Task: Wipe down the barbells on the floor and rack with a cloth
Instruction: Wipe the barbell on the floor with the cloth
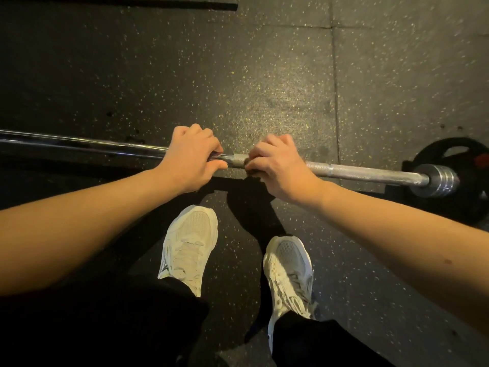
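Note:
A long silver barbell [365, 174] lies across the speckled rubber floor from the left edge to the right. Its right end carries a steel collar [439, 181] and a black weight plate [460, 154]. My left hand [191, 157] grips the shaft near its middle, fingers curled over the top. My right hand [277, 165] grips the shaft just to the right of it, with a short bare stretch of bar between the two hands. A small dark bit shows under my right fingers; I cannot tell if it is a cloth.
A second, black bar [148, 4] lies on the floor at the top left. My two white trainers [189, 242] [289, 271] stand just behind the barbell. Floor tile seams run at the upper right.

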Demonstrator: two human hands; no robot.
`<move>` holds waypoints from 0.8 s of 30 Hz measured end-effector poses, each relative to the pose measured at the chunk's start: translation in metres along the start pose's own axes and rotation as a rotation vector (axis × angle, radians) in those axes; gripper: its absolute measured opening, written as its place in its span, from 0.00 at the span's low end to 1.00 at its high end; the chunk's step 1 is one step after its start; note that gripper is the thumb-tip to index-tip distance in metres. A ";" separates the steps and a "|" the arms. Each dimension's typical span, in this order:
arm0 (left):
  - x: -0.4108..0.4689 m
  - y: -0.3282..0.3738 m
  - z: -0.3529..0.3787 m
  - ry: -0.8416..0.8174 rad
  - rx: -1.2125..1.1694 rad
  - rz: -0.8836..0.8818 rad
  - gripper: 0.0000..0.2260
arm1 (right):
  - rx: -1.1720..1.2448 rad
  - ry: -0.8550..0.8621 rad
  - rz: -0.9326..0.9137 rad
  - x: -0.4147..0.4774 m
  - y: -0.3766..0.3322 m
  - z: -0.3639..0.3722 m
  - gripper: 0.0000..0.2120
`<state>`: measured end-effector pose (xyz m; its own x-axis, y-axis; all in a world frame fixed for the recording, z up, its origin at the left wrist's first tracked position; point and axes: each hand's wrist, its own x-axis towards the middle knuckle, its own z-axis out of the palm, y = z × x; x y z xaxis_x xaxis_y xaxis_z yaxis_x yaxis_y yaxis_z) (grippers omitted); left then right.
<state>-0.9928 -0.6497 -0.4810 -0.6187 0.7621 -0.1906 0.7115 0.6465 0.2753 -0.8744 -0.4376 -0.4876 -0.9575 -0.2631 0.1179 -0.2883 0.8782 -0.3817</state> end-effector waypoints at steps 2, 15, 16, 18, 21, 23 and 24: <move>-0.002 0.000 0.002 0.007 -0.023 0.004 0.13 | 0.005 0.021 0.043 -0.009 0.009 -0.004 0.09; -0.003 -0.001 0.002 0.025 -0.050 -0.016 0.15 | -0.019 0.032 0.077 -0.017 0.010 -0.004 0.11; -0.004 -0.002 0.002 0.027 -0.059 -0.017 0.15 | -0.022 0.054 0.095 -0.024 0.013 -0.005 0.11; -0.003 -0.001 0.001 0.024 -0.072 -0.012 0.15 | -0.034 0.079 0.114 -0.028 0.013 -0.005 0.12; -0.001 0.001 0.001 0.016 -0.065 -0.023 0.15 | -0.036 0.067 0.101 -0.004 -0.008 0.007 0.10; 0.001 0.002 0.001 0.009 -0.044 -0.040 0.15 | -0.046 0.014 0.052 0.014 -0.020 0.014 0.08; 0.002 0.002 0.000 0.004 -0.030 -0.042 0.15 | -0.057 0.000 0.020 0.018 -0.021 0.014 0.07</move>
<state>-0.9924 -0.6474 -0.4813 -0.6496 0.7339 -0.1985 0.6745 0.6768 0.2951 -0.8858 -0.4668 -0.4905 -0.9630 -0.2456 0.1107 -0.2687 0.9044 -0.3313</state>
